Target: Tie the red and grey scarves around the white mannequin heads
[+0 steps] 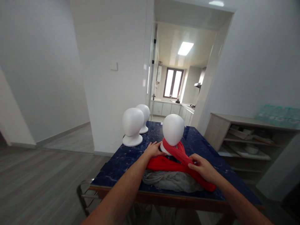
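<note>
A white foam mannequin head (173, 129) stands on the table in front of me, with a red scarf (177, 152) looped around its neck. My left hand (153, 150) is at the left side of the head's base, thumb in front and fingers reaching past the edge, cupping it. My right hand (200, 165) pinches the scarf to the right of the neck, fingers closed on the cloth. More red fabric runs along the front over a bunched grey cloth (173, 181). The far side of the neck is hidden.
Two other white mannequin heads (133, 123) stand at the left back of the dark blue marbled table (126, 159). A metal-framed seat (86, 195) is by its left front corner. To the right, a shelf unit (217, 131) carries bottle packs (278, 115). A doorway opens onto a kitchen behind.
</note>
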`<state>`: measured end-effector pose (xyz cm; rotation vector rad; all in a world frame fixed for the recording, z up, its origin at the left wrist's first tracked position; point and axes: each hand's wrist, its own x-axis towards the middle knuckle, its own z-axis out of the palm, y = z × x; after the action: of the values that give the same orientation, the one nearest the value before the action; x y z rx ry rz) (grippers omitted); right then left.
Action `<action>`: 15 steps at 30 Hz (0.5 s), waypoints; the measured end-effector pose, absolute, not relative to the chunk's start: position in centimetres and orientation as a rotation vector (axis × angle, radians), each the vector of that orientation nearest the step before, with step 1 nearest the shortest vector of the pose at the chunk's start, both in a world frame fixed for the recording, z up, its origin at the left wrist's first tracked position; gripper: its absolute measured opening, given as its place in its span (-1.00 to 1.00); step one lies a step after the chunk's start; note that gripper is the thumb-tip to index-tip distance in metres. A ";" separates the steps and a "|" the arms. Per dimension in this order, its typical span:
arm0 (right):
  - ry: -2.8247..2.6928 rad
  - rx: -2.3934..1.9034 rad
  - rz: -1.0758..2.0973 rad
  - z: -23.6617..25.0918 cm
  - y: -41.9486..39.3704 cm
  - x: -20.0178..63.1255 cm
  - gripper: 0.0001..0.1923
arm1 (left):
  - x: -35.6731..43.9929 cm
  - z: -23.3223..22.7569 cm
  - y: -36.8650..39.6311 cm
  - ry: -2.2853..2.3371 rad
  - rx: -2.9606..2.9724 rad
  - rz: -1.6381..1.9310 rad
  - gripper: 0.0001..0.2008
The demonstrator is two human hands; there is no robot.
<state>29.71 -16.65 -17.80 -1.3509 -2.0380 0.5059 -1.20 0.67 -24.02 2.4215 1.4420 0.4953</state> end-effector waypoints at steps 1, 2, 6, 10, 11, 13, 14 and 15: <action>-2.047 -1.368 0.502 -17.6 -17.5 29.9 -0.74 | -1.2 -24.0 0.7 1.442 2.425 0.499 0.14; -2.054 -1.382 0.506 -17.5 -18.4 30.2 -0.73 | -1.2 -24.1 0.7 1.441 2.429 0.501 0.14; -2.048 -1.430 0.601 -16.4 -22.8 31.5 -0.67 | -1.3 -24.1 0.7 1.443 2.435 0.487 0.15; -1.919 -1.498 0.730 -14.1 -27.8 33.5 -0.58 | -1.1 -24.1 0.7 1.464 2.442 0.474 0.11; -1.865 -1.520 0.736 -13.3 -28.9 34.1 -0.57 | -1.1 -24.1 0.8 1.473 2.443 0.477 0.09; -1.747 -1.565 0.690 -11.8 -30.5 35.7 -0.56 | -1.0 -24.2 0.9 1.482 2.448 0.497 0.08; -1.687 -1.580 0.625 -11.1 -31.0 36.6 -0.56 | -1.1 -24.2 0.9 1.470 2.449 0.527 0.07; -1.633 -1.581 0.529 -10.6 -31.4 37.7 -0.57 | -1.2 -24.2 1.0 1.434 2.436 0.583 0.05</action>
<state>37.66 -31.35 -10.63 -1.5807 -1.6333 0.5295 -1.16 1.00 -24.18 2.4363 1.4339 0.5832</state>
